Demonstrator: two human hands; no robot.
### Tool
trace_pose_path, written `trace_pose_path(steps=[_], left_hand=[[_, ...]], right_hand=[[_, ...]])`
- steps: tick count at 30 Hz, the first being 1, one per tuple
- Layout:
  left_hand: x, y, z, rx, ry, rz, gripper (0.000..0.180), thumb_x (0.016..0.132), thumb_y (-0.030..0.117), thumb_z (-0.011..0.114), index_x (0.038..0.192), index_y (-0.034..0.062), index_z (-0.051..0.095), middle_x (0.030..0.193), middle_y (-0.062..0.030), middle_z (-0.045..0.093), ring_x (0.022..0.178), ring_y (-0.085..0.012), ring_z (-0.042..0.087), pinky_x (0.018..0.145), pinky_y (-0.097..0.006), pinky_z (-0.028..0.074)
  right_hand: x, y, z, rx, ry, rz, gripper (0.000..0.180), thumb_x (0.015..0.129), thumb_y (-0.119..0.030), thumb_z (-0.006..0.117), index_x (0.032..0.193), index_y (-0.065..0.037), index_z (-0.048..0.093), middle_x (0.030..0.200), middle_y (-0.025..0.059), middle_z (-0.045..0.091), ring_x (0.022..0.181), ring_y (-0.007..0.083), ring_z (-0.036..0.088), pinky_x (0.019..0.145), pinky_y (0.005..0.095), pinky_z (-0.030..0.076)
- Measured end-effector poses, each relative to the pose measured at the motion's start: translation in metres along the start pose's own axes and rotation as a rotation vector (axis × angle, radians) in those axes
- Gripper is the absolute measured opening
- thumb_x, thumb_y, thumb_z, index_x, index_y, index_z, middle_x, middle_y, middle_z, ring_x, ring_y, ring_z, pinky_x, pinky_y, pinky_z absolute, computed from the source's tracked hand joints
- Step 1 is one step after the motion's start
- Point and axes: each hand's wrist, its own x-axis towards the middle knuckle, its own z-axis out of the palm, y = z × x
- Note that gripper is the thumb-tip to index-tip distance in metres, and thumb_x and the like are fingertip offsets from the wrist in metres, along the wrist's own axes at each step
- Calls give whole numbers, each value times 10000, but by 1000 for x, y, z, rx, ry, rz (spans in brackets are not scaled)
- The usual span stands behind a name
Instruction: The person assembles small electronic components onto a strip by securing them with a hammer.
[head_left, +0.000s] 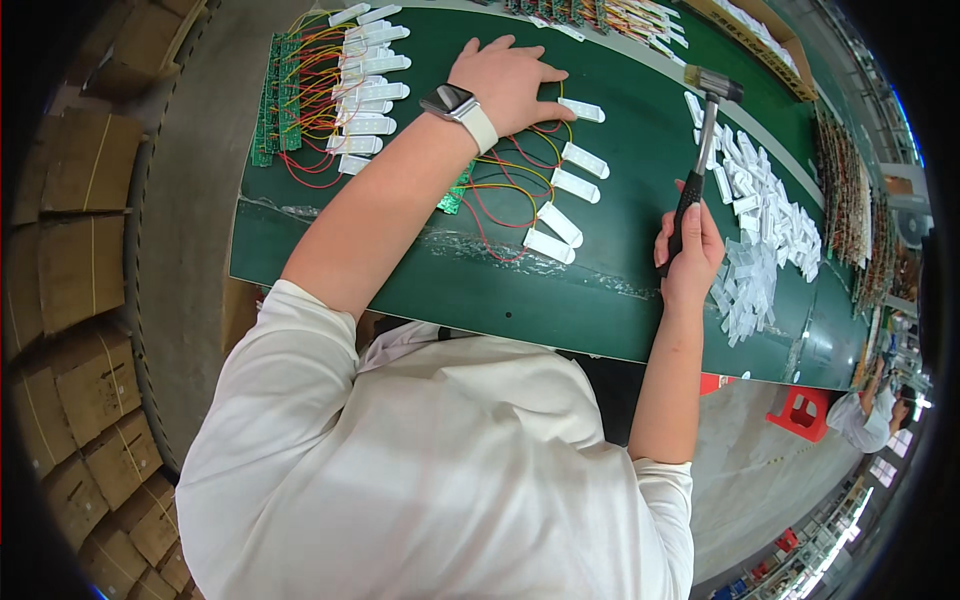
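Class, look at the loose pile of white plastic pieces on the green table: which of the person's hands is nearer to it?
Right. The right hand, gripping a hammer, is just beside the pile; the left hand lies flat across the table on wired pieces.

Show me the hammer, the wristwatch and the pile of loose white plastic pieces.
hammer (700, 140): head view, on its metal shaft.
wristwatch (448, 100): head view, on its dark face.
pile of white plastic pieces (770, 215): head view, middle of the heap.
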Motion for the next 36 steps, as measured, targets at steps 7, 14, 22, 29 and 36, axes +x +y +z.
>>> trace_pose_path(steps=[7, 14, 22, 29, 36], left_hand=[[-2, -7, -35, 25, -37, 349, 480, 922, 500, 707, 1262, 164, 746, 1399, -34, 664, 1358, -296, 542, 1090, -425, 481], [-24, -2, -30, 97, -113, 361, 601, 914, 514, 716, 1380, 138, 660, 1472, -9, 609, 1423, -298, 480, 1139, -444, 437], [-23, 8, -40, 311, -100, 362, 715, 928, 617, 641, 1449, 129, 590, 1531, -28, 551, 1470, -299, 425, 1176, -458, 389], [-8, 26, -37, 167, -234, 415, 675, 950, 585, 638, 1440, 122, 596, 1531, -28, 553, 1452, -299, 447, 1158, -451, 412], [-9, 38, -22, 228, -189, 383, 710, 955, 605, 623, 1492, 149, 545, 1572, -25, 513, 1493, -296, 401, 1202, -478, 351]], right_hand=[[0, -3, 5, -40, -5, 37, 379, 1099, -283, 552, 1357, -22, 648, 734, -2, 563, 486, 55, 466, 420, 220, 345], [0, -7, 6, -16, -33, 79, 366, 1087, -285, 578, 1341, -36, 661, 716, -14, 566, 486, 48, 482, 421, 219, 362], [-1, -10, 5, -39, -56, 95, 353, 1073, -299, 603, 1308, -48, 684, 705, -22, 561, 489, 42, 491, 428, 219, 370], [0, -11, 5, -30, -78, 97, 360, 1067, -308, 610, 1308, -51, 685, 697, -24, 558, 487, 45, 495, 433, 223, 377], [0, -11, 4, -31, -68, 102, 369, 1060, -310, 624, 1304, -40, 687, 693, -21, 561, 483, 48, 496, 430, 225, 375]])
